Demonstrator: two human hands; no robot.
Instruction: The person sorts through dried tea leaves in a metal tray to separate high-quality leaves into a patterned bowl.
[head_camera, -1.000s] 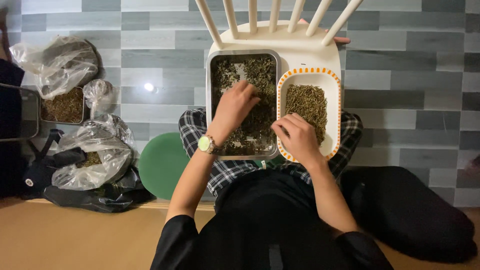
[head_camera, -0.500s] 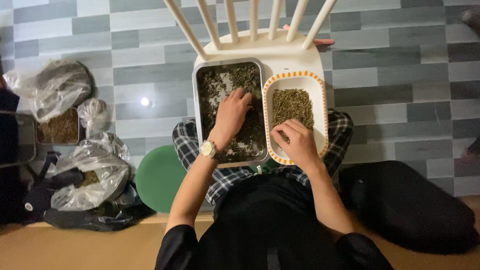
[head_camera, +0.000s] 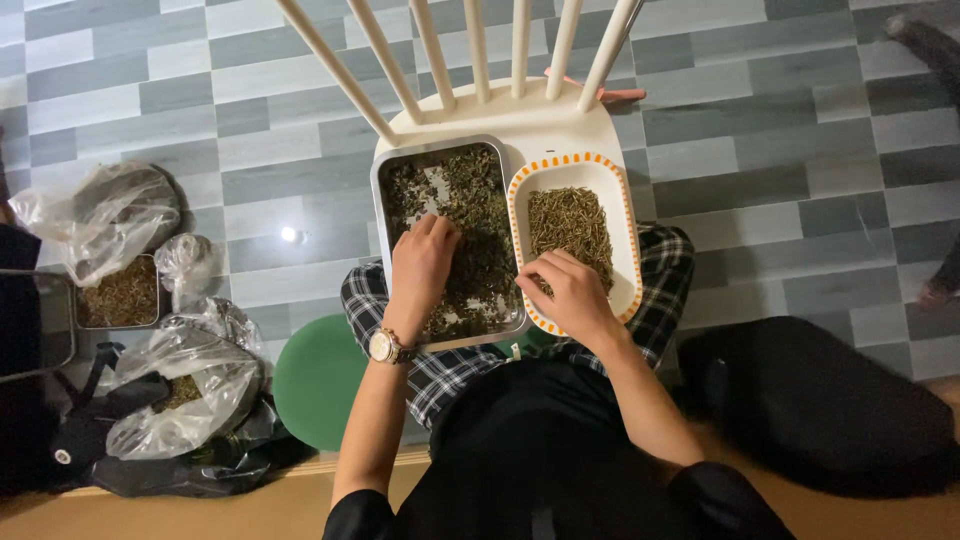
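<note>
Grey plank floor (head_camera: 760, 200) surrounds a white chair (head_camera: 520, 120) whose seat carries two containers side by side. On its left half sits a metal tray (head_camera: 385, 200) of dark dried leaves, where the left hand (head_camera: 420, 265) rests, fingers loosely spread, grasping nothing. Touching it on the right half, an orange-rimmed white dish (head_camera: 620, 230) holds finer greenish bits; the right hand (head_camera: 565, 295) pinches some at its near edge.

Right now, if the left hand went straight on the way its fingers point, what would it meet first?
The left hand points up the rectangular metal tray. It would likely push first through the loose dark green dried leaves, then reach the tray's far rim; the fingertips already seem to touch the leaves.
</note>
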